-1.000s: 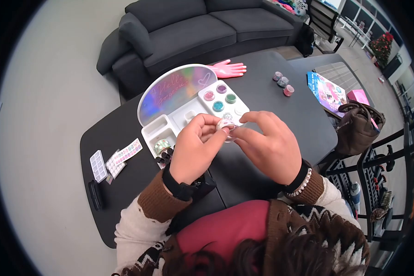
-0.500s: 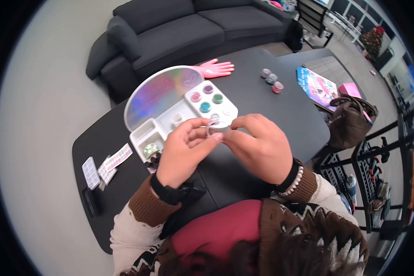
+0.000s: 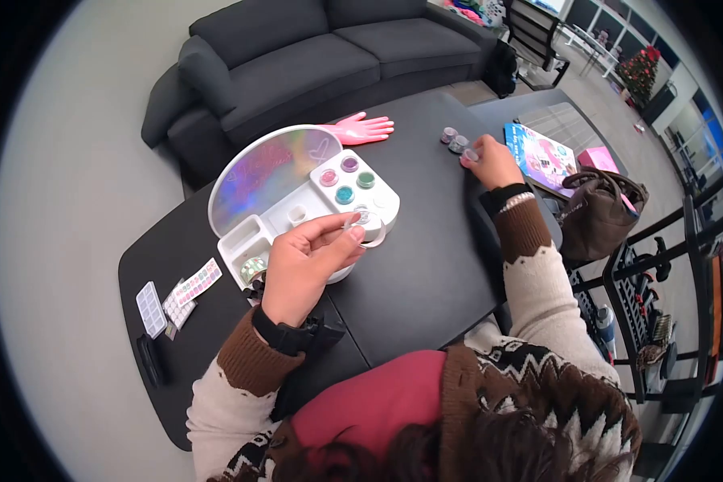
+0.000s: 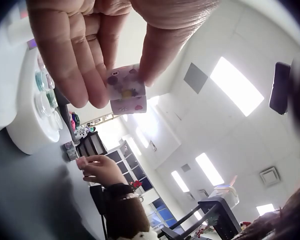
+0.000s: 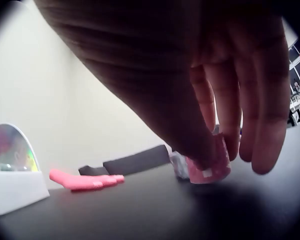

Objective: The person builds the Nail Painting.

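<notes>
My left hand (image 3: 307, 255) holds up a small roll of clear printed film (image 4: 127, 92) between thumb and fingers, in front of the white organizer (image 3: 388, 210). Little hearts and other coloured prints show on the film in the left wrist view. Out to the right, my right hand (image 3: 496, 164) pinches a small pink roll (image 5: 217, 165) low over the black table, the thumb lying across its side. A similar greyish roll (image 3: 458, 144) sits close beside it. Small pots of glitter, among them a teal pot (image 3: 345, 195), stand in the organizer's raised right part.
A pink model hand (image 3: 363, 128) lies behind the organizer. At left are sticker sheets (image 3: 199, 282), a white compartment box (image 3: 150, 308) and a black case (image 3: 149, 359). A printed box (image 3: 542, 157) and a brown bag (image 3: 598, 218) are at right.
My right hand has left the film roll and reached right to the pink roll on the table. The left hand still holds the film roll in front of the organizer.
</notes>
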`<control>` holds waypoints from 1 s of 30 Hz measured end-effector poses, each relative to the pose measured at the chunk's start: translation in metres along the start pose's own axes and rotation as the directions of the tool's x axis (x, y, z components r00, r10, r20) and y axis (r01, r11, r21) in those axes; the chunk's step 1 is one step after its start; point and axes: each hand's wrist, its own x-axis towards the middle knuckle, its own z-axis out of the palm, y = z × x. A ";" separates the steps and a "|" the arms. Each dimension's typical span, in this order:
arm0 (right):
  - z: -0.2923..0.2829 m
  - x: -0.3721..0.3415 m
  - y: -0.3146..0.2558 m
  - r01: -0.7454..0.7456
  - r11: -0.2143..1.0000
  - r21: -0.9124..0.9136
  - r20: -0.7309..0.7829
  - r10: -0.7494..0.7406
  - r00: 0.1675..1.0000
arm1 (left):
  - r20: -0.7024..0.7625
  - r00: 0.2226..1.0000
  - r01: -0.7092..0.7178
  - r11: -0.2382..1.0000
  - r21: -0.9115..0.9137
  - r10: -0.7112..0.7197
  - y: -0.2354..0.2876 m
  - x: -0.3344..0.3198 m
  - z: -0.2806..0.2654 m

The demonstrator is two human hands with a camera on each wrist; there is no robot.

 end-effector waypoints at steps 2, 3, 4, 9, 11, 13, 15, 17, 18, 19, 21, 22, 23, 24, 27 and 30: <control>-0.008 -0.006 -0.014 0.021 0.996 0.090 -0.017 -0.020 1.000 | 0.005 1.000 0.000 1.000 -0.008 0.000 -0.002 0.002 -0.004; -0.019 -0.014 -0.028 0.048 0.981 0.188 -0.006 -0.048 0.999 | 0.002 1.000 0.004 1.000 -0.002 -0.004 -0.001 0.002 -0.004; -0.039 -0.029 -0.053 0.064 0.957 0.283 0.006 -0.069 0.998 | -0.011 1.000 0.008 1.000 -0.001 -0.008 -0.002 0.003 -0.005; -0.083 -0.110 -0.140 0.160 0.624 0.765 0.092 -0.352 0.932 | 0.006 1.000 0.024 1.000 0.004 -0.024 -0.005 0.003 -0.004; -0.093 -0.132 -0.161 0.242 0.578 0.779 0.053 -0.444 0.894 | 0.012 1.000 0.024 1.000 -0.002 -0.024 -0.004 0.003 -0.003; -0.090 -0.142 -0.173 0.368 0.528 0.765 -0.057 -0.514 0.856 | 0.015 1.000 0.016 1.000 -0.007 -0.016 -0.004 0.001 -0.003; -0.078 -0.144 -0.176 0.399 0.516 0.758 -0.087 -0.526 0.846 | 0.052 0.997 -0.046 0.998 -0.033 0.048 -0.006 0.000 -0.003; -0.071 -0.146 -0.177 0.435 0.544 0.718 -0.125 -0.514 0.849 | 0.035 0.999 -0.033 0.999 -0.005 0.034 0.001 -0.003 0.001; -0.069 -0.147 -0.177 0.439 0.542 0.717 -0.127 -0.517 0.847 | 0.019 1.000 -0.016 1.000 0.023 0.016 0.004 -0.004 0.002; -0.067 -0.148 -0.176 0.407 0.565 0.718 -0.111 -0.484 0.868 | 0.016 1.000 -0.019 1.000 0.021 0.019 0.003 -0.004 0.002; -0.068 -0.150 -0.175 0.373 0.587 0.719 -0.091 -0.452 0.887 | 0.020 0.998 -0.058 0.995 0.086 0.056 -0.001 -0.004 0.001; -0.068 -0.150 -0.174 0.394 0.618 0.681 -0.087 -0.466 0.881 | 0.019 0.998 -0.057 0.995 0.086 0.055 -0.003 -0.004 0.000; -0.069 -0.151 -0.174 0.414 0.647 0.640 -0.083 -0.477 0.875 | 0.020 0.998 -0.053 0.994 0.090 0.052 -0.004 -0.003 0.000; -0.070 -0.153 -0.174 0.413 0.648 0.640 -0.083 -0.476 0.876 | 0.022 0.999 -0.051 0.994 0.095 0.049 -0.005 -0.003 0.000; -0.073 -0.156 -0.176 0.383 0.703 0.599 -0.025 -0.462 0.887 | 0.016 0.998 -0.055 0.995 0.087 0.054 -0.008 -0.001 0.001; -0.074 -0.157 -0.179 0.402 0.748 0.528 0.000 -0.473 0.881 | 0.017 0.998 -0.069 0.994 0.080 0.068 -0.010 -0.001 0.001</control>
